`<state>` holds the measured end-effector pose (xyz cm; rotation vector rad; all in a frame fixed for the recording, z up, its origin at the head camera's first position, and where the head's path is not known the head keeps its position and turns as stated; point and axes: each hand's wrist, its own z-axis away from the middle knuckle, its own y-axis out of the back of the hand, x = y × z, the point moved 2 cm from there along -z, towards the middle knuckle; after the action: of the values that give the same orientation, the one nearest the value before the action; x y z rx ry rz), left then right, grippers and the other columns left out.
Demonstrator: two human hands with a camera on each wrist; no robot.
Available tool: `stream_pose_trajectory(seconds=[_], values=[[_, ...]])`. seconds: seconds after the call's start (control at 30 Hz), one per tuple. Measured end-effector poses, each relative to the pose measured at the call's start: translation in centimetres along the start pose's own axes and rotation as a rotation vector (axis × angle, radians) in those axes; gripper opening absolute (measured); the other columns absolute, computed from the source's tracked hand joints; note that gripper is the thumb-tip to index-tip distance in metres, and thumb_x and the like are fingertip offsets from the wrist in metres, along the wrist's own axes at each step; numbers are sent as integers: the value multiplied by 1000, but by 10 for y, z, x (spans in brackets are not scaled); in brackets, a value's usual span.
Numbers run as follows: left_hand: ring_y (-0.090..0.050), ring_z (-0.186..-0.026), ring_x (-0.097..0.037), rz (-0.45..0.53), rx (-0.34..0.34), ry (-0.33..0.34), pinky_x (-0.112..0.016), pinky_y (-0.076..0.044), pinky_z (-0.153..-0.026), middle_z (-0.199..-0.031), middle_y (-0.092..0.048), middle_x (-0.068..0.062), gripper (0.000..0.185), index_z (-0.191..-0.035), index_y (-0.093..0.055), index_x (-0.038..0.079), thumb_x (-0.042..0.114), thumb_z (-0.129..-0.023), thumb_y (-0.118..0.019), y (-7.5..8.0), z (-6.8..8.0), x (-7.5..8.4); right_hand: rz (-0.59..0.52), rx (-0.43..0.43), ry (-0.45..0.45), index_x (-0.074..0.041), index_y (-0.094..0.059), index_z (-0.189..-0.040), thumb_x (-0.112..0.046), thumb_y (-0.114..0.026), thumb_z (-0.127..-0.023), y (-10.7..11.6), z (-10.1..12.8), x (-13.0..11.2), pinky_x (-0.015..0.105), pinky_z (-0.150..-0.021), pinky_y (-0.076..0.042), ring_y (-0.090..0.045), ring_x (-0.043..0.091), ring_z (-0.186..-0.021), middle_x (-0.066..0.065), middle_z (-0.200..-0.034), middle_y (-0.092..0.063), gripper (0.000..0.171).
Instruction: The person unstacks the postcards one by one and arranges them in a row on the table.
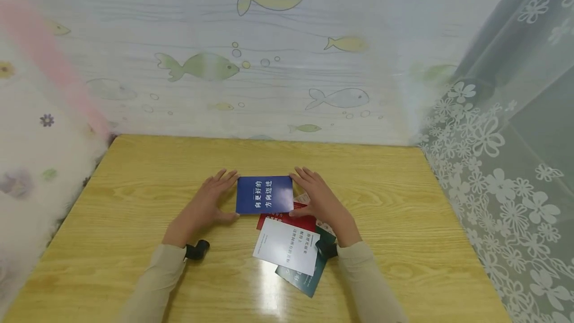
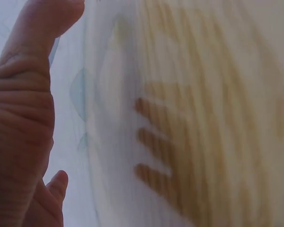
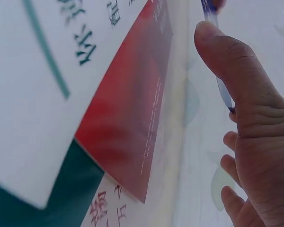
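The left hand lies flat on the light wooden surface, fingers straight and pointing toward the far edge, thumb extended along the near left corner of the blue rectangular card with white printed characters. Its fingers touch the card's left edge. The card lies flat near the middle of the surface, its long sides parallel to the far edge. The right hand mirrors this pose: fingers straight and relaxed against the card's right edge, thumb beside the near right corner. Nearer the front edge, a red card, a white printed card and a dark green card lie in an overlapping fan, the white one uppermost.
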<state>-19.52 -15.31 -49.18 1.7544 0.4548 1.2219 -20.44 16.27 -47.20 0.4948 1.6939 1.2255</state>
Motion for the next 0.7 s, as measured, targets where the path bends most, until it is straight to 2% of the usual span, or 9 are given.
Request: stream_pose_trajectory(seconds=[0.37,0.7], values=[[-13,-157,-38,-23,-14,3,-59,-10,-126,-166,-30,-12,101,-160,-32,7,34,-79,-87,9,-13,-21,-8,-37,3,-13,-38,-158,-43,-89,-76,-9,-33,10,51,-127,-22,-20,33,-156,11,-167,-29,101],[-11,-156,-41,-63,-34,21,-61,-9,-126,-168,-23,-16,102,-162,-26,7,37,-84,-84,14,-28,-36,75,-61,25,-12,-33,-160,-44,-88,-78,-10,-60,16,51,-128,-15,-20,36,-156,14,-167,-27,103]])
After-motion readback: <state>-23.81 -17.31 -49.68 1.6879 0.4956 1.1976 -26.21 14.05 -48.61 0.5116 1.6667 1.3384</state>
